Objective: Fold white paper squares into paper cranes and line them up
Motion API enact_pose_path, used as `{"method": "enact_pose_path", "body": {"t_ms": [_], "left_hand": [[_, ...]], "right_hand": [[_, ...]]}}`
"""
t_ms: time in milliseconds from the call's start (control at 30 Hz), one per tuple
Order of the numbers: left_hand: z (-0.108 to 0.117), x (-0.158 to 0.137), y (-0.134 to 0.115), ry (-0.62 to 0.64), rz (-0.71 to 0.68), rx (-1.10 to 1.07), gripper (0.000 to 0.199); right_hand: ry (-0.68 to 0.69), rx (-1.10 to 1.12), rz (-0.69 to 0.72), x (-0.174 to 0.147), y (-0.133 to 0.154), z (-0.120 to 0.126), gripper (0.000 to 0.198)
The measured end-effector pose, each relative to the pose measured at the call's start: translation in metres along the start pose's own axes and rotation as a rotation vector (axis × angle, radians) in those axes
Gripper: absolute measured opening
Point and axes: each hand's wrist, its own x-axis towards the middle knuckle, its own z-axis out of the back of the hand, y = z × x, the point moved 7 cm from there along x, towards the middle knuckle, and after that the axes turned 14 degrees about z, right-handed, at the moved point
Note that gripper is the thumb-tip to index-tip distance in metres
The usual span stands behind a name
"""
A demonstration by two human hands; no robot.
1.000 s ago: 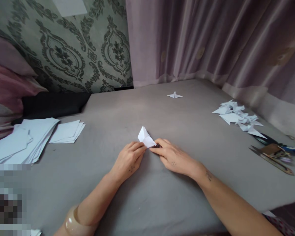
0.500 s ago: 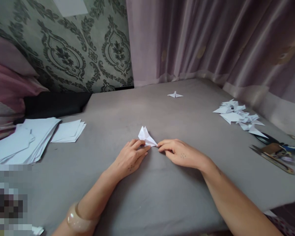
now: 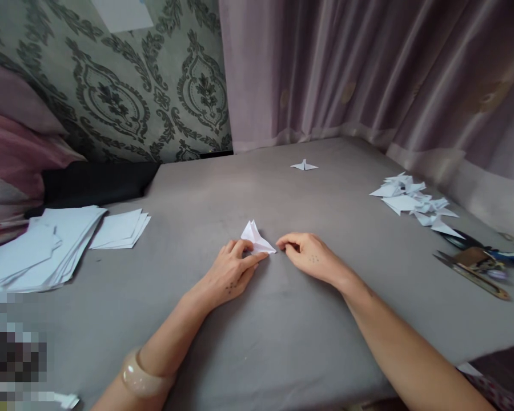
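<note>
Folded paper (image 3: 252, 233), white and twin-peaked at its far end, held low along its near edge in the grip of the left hand (image 3: 230, 269), closed narrow with thumb along the base and fingers over the left side. Just beside the paper's right-hand point, the right hand (image 3: 312, 255), with fingers and thumb curled close together; contact with that tip, or a pinch on it, impossible to tell. Resting, paper and left hand alike, near the middle of a gray cloth-covered bench (image 3: 223, 188). Seemingly at work on a crease toward the pointed end: best done with the left grip firm but light, thin layers being apt to buckle under a heavy squeeze. Line up the edges before pressing, work from the thicker body out to the tip, and ease off at the very point, probably the likeliest spot to skew. Farther out, beyond the hands, a single winged paper figure (image 3: 304, 165); at right, a pile of folded paper pieces (image 3: 411, 201) near a pair of metal snips (image 3: 475, 278); at left, a large stack of sheets (image 3: 79, 231) beside a smaller stack (image 3: 119, 229). Behind, patterned wallpaper (image 3: 111, 94) and a mauve curtain (image 3: 257, 74).
</note>
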Motion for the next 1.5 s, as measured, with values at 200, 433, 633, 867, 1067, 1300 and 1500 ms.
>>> {"method": "enact_pose_path", "body": {"t_ms": [200, 433, 633, 867, 1067, 1300, 1500], "left_hand": [[-0.001, 0.001, 0.003, -0.046, 0.028, -0.023, 0.029], [0.001, 0.002, 0.005, -0.056, 0.039, -0.059, 0.026], [0.000, 0.003, 0.004, -0.040, 0.031, -0.055, 0.034], [0.003, 0.007, 0.006, -0.105, 0.111, 0.004, 0.024], [0.002, 0.010, -0.008, -0.213, 0.033, 0.221, 0.027], [0.002, 0.012, -0.022, -0.329, -0.035, 0.346, 0.024], [0.013, 0.007, -0.031, -0.467, -0.085, 0.324, 0.013]], "right_hand": [[-0.035, 0.046, -0.013, 0.001, 0.001, -0.009, 0.024], [-0.003, 0.081, 0.028, 0.001, 0.013, -0.009, 0.017], [-0.050, 0.095, 0.061, 0.002, 0.011, -0.009, 0.018], [-0.045, 0.375, -0.037, 0.007, -0.008, -0.023, 0.020], [-0.111, 0.328, -0.032, 0.008, -0.007, -0.019, 0.018], [-0.170, 0.287, 0.015, 0.009, -0.003, -0.017, 0.018], [-0.278, 0.551, -0.030, 0.009, -0.001, -0.018, 0.018]]}}
